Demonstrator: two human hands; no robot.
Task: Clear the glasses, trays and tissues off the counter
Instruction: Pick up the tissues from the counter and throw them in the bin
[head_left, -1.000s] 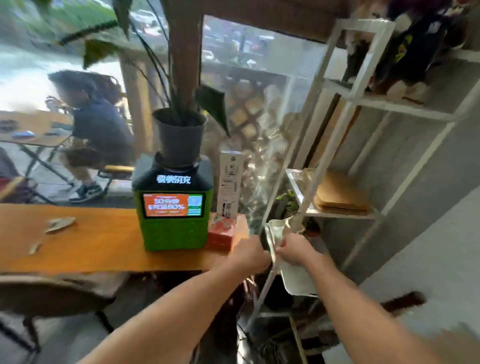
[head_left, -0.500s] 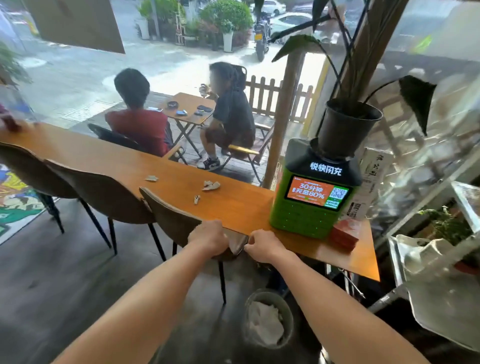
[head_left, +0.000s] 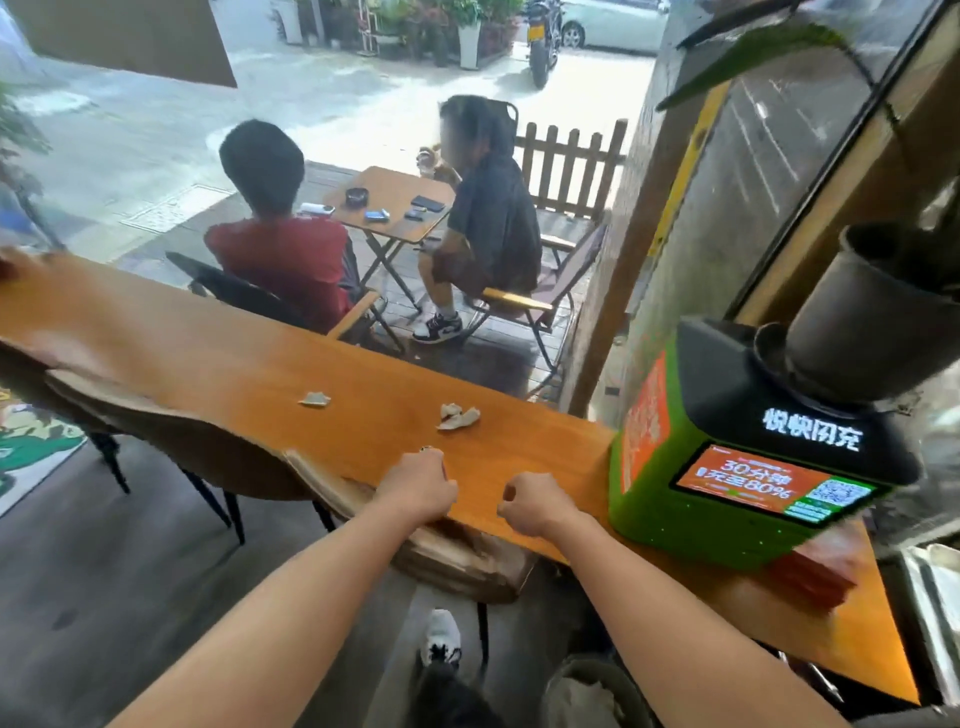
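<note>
A long orange wooden counter (head_left: 249, 374) runs from the left to the lower right. A crumpled tissue (head_left: 458, 417) lies on it in the middle, and a smaller piece of tissue (head_left: 315, 399) lies to its left. A tiny scrap (head_left: 426, 448) shows just beyond the knuckles of my left hand (head_left: 415, 486), which rests curled on the counter near its front edge. Whether those fingers touch the scrap is hidden. My right hand (head_left: 535, 501) hovers beside it, fingers curled, with nothing visible in it. No glasses or trays are in view.
A green charging kiosk (head_left: 727, 499) with a dark plant pot (head_left: 872, 317) on top stands at the counter's right end, next to a red box (head_left: 815, 571). Brown chairs (head_left: 208, 441) line the front. A waste bin (head_left: 587, 696) sits below. Two people sit outside.
The view swung from the shelf on the right to the counter. Both hands left the white bag there and came forward over the counter's front edge, towards the tissue scraps.
</note>
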